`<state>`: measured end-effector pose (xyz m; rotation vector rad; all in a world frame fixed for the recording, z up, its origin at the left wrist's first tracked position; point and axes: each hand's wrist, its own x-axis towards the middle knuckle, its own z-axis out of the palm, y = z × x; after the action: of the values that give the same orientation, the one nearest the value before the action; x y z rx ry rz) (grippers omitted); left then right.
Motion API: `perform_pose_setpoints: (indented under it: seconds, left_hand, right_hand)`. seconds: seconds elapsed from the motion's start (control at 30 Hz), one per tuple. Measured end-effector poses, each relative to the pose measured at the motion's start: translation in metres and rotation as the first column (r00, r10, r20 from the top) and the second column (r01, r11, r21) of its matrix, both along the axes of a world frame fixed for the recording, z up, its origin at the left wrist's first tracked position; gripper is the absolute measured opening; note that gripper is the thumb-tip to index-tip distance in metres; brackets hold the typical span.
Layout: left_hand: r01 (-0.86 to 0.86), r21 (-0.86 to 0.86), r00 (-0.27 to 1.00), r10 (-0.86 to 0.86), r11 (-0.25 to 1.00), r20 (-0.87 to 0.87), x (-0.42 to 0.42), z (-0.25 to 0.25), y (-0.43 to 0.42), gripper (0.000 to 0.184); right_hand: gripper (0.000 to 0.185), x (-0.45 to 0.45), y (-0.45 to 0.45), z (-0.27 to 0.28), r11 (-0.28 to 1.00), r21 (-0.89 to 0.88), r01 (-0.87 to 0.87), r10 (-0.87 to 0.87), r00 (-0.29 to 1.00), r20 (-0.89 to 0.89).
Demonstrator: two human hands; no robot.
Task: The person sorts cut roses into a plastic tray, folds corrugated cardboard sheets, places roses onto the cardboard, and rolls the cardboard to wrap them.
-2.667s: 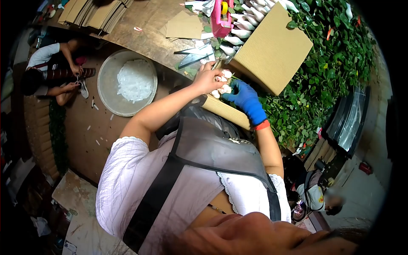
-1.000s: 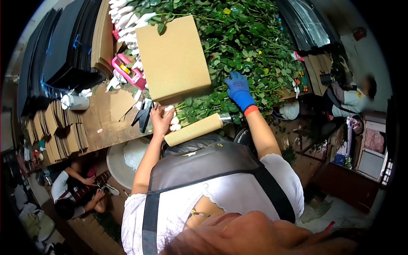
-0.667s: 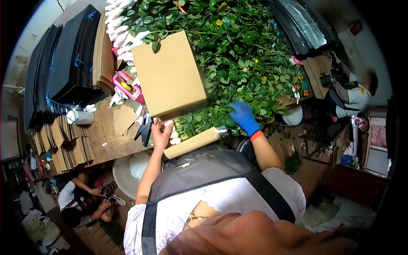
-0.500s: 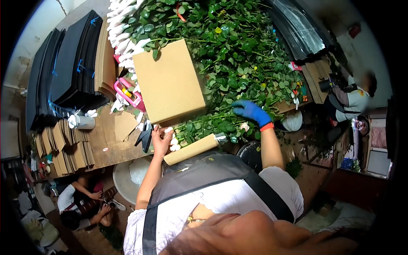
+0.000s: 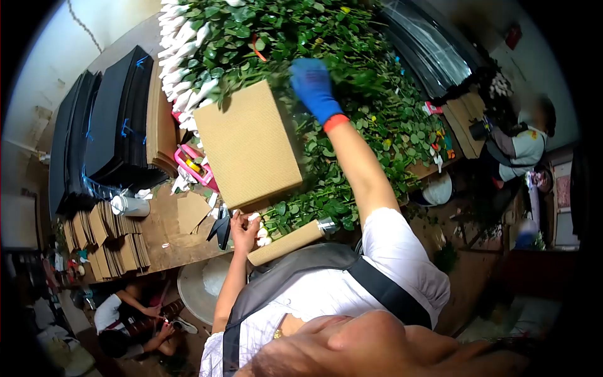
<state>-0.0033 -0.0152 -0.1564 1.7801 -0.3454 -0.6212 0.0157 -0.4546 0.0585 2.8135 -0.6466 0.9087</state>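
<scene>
My bare left hand (image 5: 244, 232) is at the front edge of the table, its thumb and fingers closed around white rose heads (image 5: 262, 236). The leafy stems (image 5: 301, 210) of these roses extend to the right, behind a rolled piece of corrugated cardboard (image 5: 286, 244). Farther back, my right hand (image 5: 312, 85) in a blue glove is over the large pile of green rose foliage (image 5: 377, 94). Its fingers are blurred, and whether they grip a stem is unclear. Between the hands stands a corrugated cardboard wrap (image 5: 248, 144).
Black-handled scissors (image 5: 220, 229), a pink tape dispenser (image 5: 196, 165) and a white cup (image 5: 130, 206) are on the table (image 5: 166, 242). White wrapped buds (image 5: 179, 63) line the back left, near stacked black sheets (image 5: 119, 119). Seated co-worker (image 5: 135, 320) lower left; another person (image 5: 527, 147) far right.
My right hand has moved from the stems near the front edge back and left, over the foliage pile. My left hand has stayed at the rose heads. The whole view has shifted somewhat.
</scene>
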Motion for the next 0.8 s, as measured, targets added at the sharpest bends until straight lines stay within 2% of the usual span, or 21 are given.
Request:
perform_pose_setpoints:
  seconds: [0.03, 0.1, 0.13, 0.17, 0.2, 0.23, 0.27, 0.3, 0.33, 0.37, 0.43, 0.47, 0.5, 0.57, 0.6, 0.63, 0.67, 0.7, 0.73, 0.8]
  left_hand:
    - [0.008, 0.029, 0.991, -0.012, 1.0, 0.134, 0.001, -0.004, 0.001, 0.03]
    - [0.009, 0.092, 0.923, -0.044, 0.996, 0.383, 0.001, -0.012, 0.003, 0.033]
    - [-0.006, 0.069, 0.97, -0.011, 0.998, 0.241, 0.0, -0.012, 0.002, 0.037]
    - [0.054, 0.154, 0.961, -0.094, 0.987, 0.26, 0.003, -0.011, 0.004, 0.04]
    - [0.025, 0.131, 0.954, -0.062, 0.991, 0.292, -0.002, -0.005, 0.003, 0.041]
    - [-0.002, 0.101, 0.942, -0.033, 0.995, 0.335, -0.001, 0.004, -0.001, 0.042]
    - [-0.022, 0.108, 0.964, -0.007, 0.994, 0.265, -0.002, 0.012, -0.003, 0.044]
    - [0.037, 0.148, 0.949, -0.082, 0.988, 0.306, 0.001, 0.011, -0.001, 0.042]
    - [0.036, 0.16, 0.956, -0.08, 0.987, 0.281, -0.002, 0.019, -0.003, 0.041]
    - [0.036, 0.175, 0.962, -0.081, 0.984, 0.26, -0.003, 0.027, -0.004, 0.039]
    - [0.038, 0.165, 0.952, -0.086, 0.986, 0.293, 0.0, 0.019, -0.003, 0.036]
    - [0.041, 0.134, 0.975, -0.069, 0.99, 0.213, 0.0, 0.018, -0.003, 0.035]
    - [0.048, 0.145, 0.945, -0.092, 0.988, 0.315, 0.002, 0.006, -0.001, 0.036]
    - [0.028, 0.127, 0.935, -0.071, 0.991, 0.348, -0.001, 0.01, -0.003, 0.036]
    - [0.055, 0.081, 0.986, -0.067, 0.995, 0.152, -0.001, 0.008, -0.006, 0.035]
    - [0.067, 0.026, 0.996, -0.065, 0.997, -0.057, 0.001, 0.006, -0.007, 0.035]
    - [0.2, 0.315, 0.676, -0.363, 0.928, 0.641, 0.024, -0.025, -0.007, 0.033]
    - [0.144, 0.281, 0.747, -0.29, 0.949, 0.599, 0.019, -0.024, -0.006, 0.034]
    - [0.082, 0.249, 0.807, -0.211, 0.965, 0.552, 0.009, -0.018, -0.004, 0.035]
    - [0.003, 0.176, 0.896, -0.081, 0.984, 0.437, 0.0, -0.011, -0.006, 0.037]
  right_hand:
    - [0.028, -0.009, -0.009, 0.006, 0.994, -0.101, -0.039, 0.055, 0.984, 0.17]
    - [0.021, -0.032, -0.012, 0.025, 0.955, -0.26, -0.145, 0.22, 0.933, 0.286]
    - [0.023, -0.038, -0.016, 0.03, 0.988, -0.069, -0.141, 0.146, 0.987, 0.071]
    - [0.025, -0.047, -0.017, 0.031, 0.989, 0.121, -0.08, 0.1, 0.981, -0.166]
    - [0.027, -0.057, -0.017, 0.031, 0.958, 0.285, 0.032, 0.087, 0.914, -0.397]
    - [0.029, -0.067, -0.021, 0.032, 0.966, 0.257, 0.027, 0.028, 0.977, -0.209]
    - [0.031, -0.078, -0.027, 0.035, 0.975, 0.22, 0.025, -0.024, 1.0, -0.008]
    - [0.033, -0.089, -0.027, 0.037, 0.982, 0.186, 0.023, -0.058, 0.981, 0.187]
    - [0.031, -0.099, -0.016, 0.055, 0.998, -0.052, -0.018, 0.031, 0.969, 0.244]
    - [0.03, -0.111, 0.0, 0.078, 0.958, -0.284, -0.043, 0.128, 0.95, 0.286]
    - [0.033, -0.14, 0.023, 0.096, 0.981, -0.078, -0.177, 0.192, 0.934, 0.301]
    - [0.031, -0.16, 0.023, 0.09, 0.974, 0.074, -0.215, 0.181, 0.931, 0.315]
    - [0.03, -0.175, 0.027, 0.084, 0.942, 0.221, -0.254, 0.176, 0.931, 0.321]
    - [0.028, -0.193, 0.064, 0.105, 0.929, 0.081, -0.36, 0.325, 0.903, 0.281]
    - [0.028, -0.201, 0.069, 0.103, 0.903, 0.158, -0.4, 0.341, 0.889, 0.307]
    - [0.029, -0.208, 0.074, 0.098, 0.864, 0.241, -0.442, 0.357, 0.875, 0.327]
    - [0.031, -0.214, 0.087, 0.091, 0.731, 0.473, -0.492, 0.272, 0.846, 0.459]
    - [0.035, -0.219, 0.089, 0.082, 0.071, 0.691, -0.719, -0.131, 0.68, 0.721]
    - [0.035, -0.218, 0.094, 0.079, -0.088, 0.639, -0.764, -0.312, 0.63, 0.711]
    - [0.036, -0.226, 0.112, 0.08, 0.091, 0.661, -0.745, -0.196, 0.637, 0.745]
